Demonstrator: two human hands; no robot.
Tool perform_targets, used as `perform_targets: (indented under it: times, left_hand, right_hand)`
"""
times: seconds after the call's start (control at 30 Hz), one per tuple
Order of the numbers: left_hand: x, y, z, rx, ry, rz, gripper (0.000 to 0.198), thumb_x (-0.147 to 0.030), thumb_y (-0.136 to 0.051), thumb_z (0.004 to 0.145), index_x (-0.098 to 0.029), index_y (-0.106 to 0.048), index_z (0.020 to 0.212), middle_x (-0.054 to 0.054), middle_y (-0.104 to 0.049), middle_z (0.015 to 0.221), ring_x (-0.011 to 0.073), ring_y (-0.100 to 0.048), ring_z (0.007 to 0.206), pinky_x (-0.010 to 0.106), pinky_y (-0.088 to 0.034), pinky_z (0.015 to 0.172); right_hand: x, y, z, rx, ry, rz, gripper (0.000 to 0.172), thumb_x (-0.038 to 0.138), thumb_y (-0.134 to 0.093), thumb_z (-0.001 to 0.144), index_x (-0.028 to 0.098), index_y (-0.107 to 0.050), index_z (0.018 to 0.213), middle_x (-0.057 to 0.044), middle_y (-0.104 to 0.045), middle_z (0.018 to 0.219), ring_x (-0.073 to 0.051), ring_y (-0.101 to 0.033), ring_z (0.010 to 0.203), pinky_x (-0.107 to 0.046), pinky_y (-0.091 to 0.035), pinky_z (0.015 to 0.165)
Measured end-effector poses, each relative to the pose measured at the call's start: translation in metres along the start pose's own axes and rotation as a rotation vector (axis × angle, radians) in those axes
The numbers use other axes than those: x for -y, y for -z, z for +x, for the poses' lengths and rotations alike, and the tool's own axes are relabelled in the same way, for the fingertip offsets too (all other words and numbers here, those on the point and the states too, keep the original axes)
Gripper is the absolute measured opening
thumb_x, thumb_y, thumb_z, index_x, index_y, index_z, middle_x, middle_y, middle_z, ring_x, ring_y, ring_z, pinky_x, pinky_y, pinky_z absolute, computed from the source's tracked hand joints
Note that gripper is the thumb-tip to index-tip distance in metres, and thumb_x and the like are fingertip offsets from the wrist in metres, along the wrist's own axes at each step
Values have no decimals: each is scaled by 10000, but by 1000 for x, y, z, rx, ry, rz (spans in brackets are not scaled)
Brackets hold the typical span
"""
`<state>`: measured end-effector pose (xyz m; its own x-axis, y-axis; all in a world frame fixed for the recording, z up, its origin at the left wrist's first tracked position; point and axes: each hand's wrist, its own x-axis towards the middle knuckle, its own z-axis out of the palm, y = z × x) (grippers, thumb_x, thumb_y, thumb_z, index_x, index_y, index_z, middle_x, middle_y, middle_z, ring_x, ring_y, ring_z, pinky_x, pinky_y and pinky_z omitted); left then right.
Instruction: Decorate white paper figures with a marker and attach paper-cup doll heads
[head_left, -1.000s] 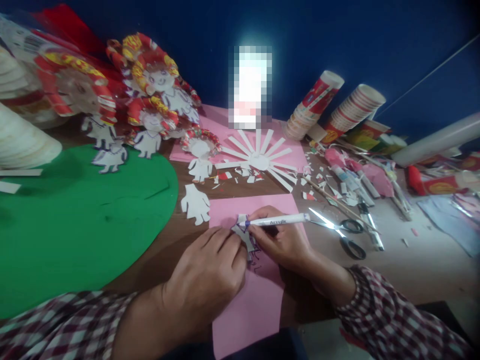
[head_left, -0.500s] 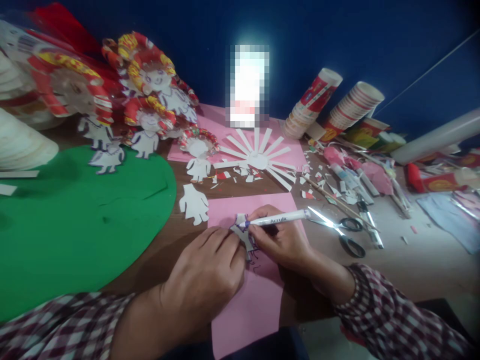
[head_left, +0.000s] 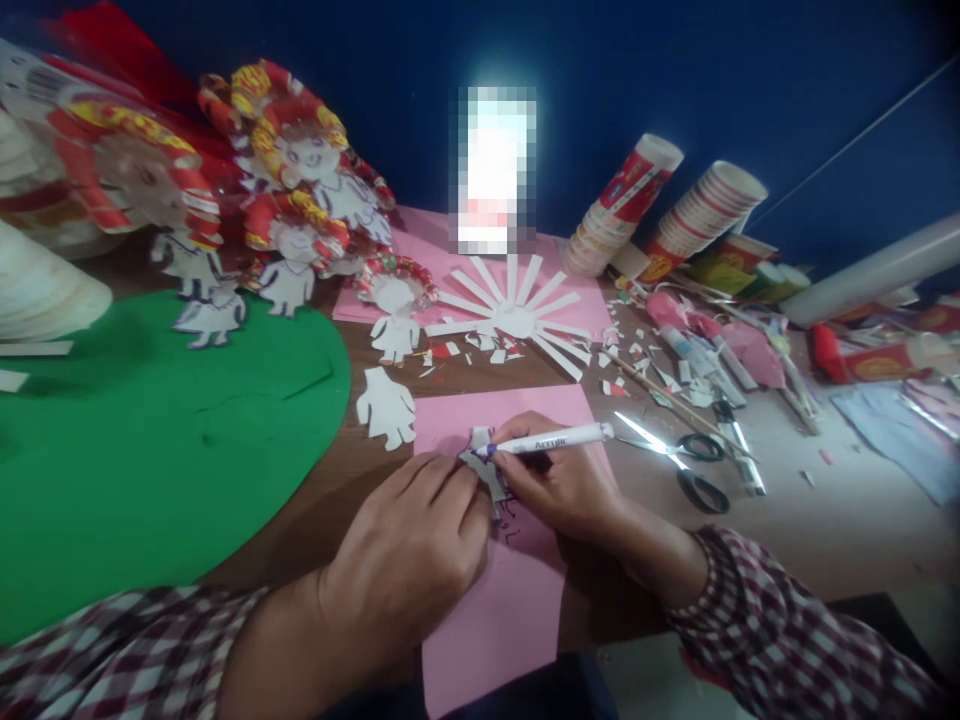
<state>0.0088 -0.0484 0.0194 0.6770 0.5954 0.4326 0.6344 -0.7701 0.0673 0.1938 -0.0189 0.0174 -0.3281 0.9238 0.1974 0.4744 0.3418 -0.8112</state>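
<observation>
My right hand (head_left: 559,480) is closed round a white acrylic marker (head_left: 559,440), its purple tip touching a small white paper cutout (head_left: 489,480) shaped like a figure's body. Purple lines run along part of the cutout's edge. My left hand (head_left: 420,530), fingers curled, presses the cutout down and covers its left part. Beneath both lies a pink paper sheet (head_left: 510,620) with stray marker strokes on it. Another white cutout (head_left: 386,408), plain in colour, rests just beyond the sheet's left corner.
Scissors (head_left: 675,455) lie partly open to the right, beside a wooden stick (head_left: 675,400). A green round board (head_left: 247,430) fills the left, with decorated paper dolls (head_left: 289,285) behind. Paper scraps, a white strip fan (head_left: 517,318) and stacked paper cups (head_left: 709,215) stand farther back.
The marker tip has shifted slightly left and down along the cutout, my right hand moving with it. My left hand stays in place.
</observation>
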Motion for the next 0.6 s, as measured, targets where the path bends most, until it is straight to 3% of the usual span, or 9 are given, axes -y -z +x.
perform_targets:
  times: [0.13,0.3,0.6]
  left_hand:
    - [0,0,0,4,3,-3,214,-118,-517,811,-73,-696,920,121,-678,857,285,-649,861,454,-574,790]
    - [0,0,0,11,2,-7,201,-122,-505,821,-90,-696,874,109,-671,829,271,-646,823,445,-580,758]
    - [0,2,0,15,-3,-5,203,-118,-504,820,-90,-700,867,117,-675,822,282,-650,821,454,-583,734]
  right_hand:
    - [0,0,0,7,5,15,42,164,-563,849,194,-593,849,-20,-662,784,-132,-627,702,-232,-509,616]
    - [5,3,-1,-16,-71,72,29,177,-559,844,182,-586,854,2,-618,713,-102,-559,587,-202,-461,517]
    - [2,1,-2,14,-50,66,35,171,-553,840,172,-584,854,-9,-615,725,-105,-556,602,-200,-451,532]
